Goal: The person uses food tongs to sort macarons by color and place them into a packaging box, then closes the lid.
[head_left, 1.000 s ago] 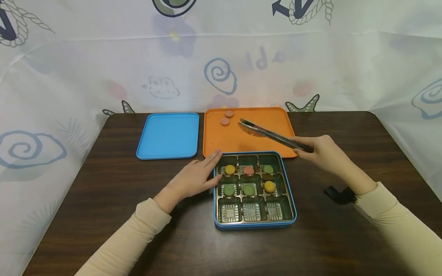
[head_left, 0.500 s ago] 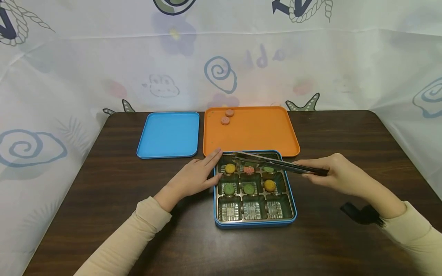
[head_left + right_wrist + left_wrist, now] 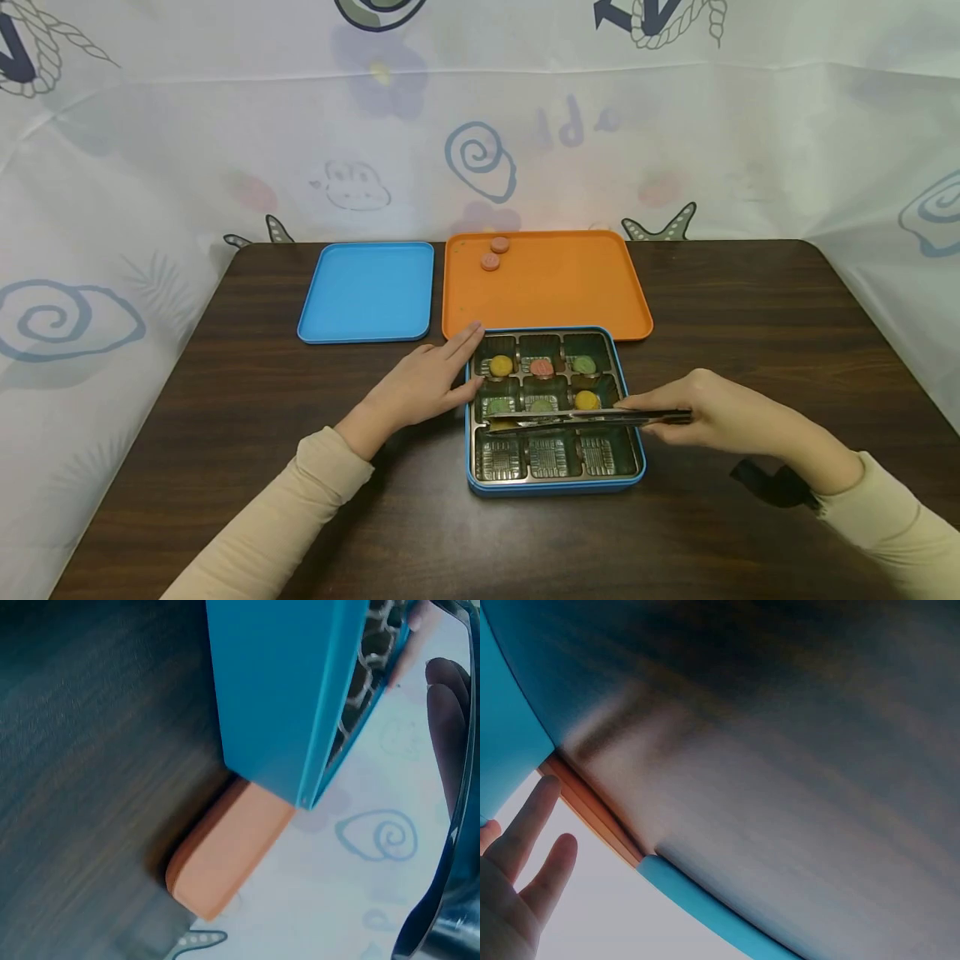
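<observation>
My left hand [image 3: 420,387] rests on the left edge of a blue box [image 3: 555,488], fingers straight. Inside lies a dark divided insert. Its back row holds a yellow round piece [image 3: 501,366], a pink one [image 3: 542,368] and a green one [image 3: 584,365]. The middle row has two green pieces, partly covered by the tongs, and a yellow one [image 3: 587,400]. My right hand [image 3: 720,417] grips metal tongs [image 3: 577,418], which lie across the box above the divider between middle and front rows. A yellowish patch shows between their tips; whether it is a held piece I cannot tell.
Behind the box sits an orange tray [image 3: 562,283] with two pink round pieces [image 3: 490,262] near its back left corner. Left of it is a blue tray [image 3: 367,292]. A printed cloth [image 3: 300,150] hangs behind the dark table [image 3: 300,417].
My right hand has brought the tongs from over the orange tray toward me, across the box's back row, to the front part of the box. The left hand has stayed put.
</observation>
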A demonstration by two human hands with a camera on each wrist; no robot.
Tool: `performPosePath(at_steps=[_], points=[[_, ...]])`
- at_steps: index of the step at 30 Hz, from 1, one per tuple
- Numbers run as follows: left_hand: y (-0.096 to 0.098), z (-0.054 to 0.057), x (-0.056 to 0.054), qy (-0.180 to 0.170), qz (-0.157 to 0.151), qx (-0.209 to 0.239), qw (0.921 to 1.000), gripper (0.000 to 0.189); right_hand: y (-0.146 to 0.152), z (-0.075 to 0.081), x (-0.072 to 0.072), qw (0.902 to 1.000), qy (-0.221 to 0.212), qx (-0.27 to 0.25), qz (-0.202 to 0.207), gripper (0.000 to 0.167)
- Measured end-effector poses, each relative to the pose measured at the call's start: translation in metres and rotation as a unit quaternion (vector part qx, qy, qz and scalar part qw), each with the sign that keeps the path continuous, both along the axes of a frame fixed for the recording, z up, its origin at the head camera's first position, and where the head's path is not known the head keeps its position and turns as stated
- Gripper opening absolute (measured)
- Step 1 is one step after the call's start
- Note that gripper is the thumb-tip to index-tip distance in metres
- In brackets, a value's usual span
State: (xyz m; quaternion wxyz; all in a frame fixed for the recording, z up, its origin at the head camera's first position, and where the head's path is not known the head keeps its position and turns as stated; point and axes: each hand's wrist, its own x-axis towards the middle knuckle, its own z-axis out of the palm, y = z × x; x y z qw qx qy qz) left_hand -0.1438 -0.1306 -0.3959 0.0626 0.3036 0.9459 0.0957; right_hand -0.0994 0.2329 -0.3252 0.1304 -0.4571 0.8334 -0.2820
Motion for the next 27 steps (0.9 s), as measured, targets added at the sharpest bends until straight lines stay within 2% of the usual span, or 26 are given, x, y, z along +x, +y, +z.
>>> performPosePath(at_steps=[8,14,20,27], points=[[0.0,0.0,0.0,-0.001,0.001,-0.002,1.0,0.07,-0.009,-0.006,0.0,0.9994,-0.015,-0.003,0.03,0.035],[0.0,0.001,0.0,-0.007,0.003,-0.005,1.0,0.07,-0.011,-0.008,-0.001,0.9993,-0.016,0.003,0.032,0.036],[0.0,0.001,0.0,-0.007,0.003,-0.001,1.0,0.07,-0.013,-0.008,-0.004,0.9996,-0.014,0.002,0.023,0.039],[0.0,0.001,-0.001,-0.003,0.001,-0.001,1.0,0.07,-0.014,-0.005,-0.009,0.9996,-0.021,0.016,-0.01,0.038]])
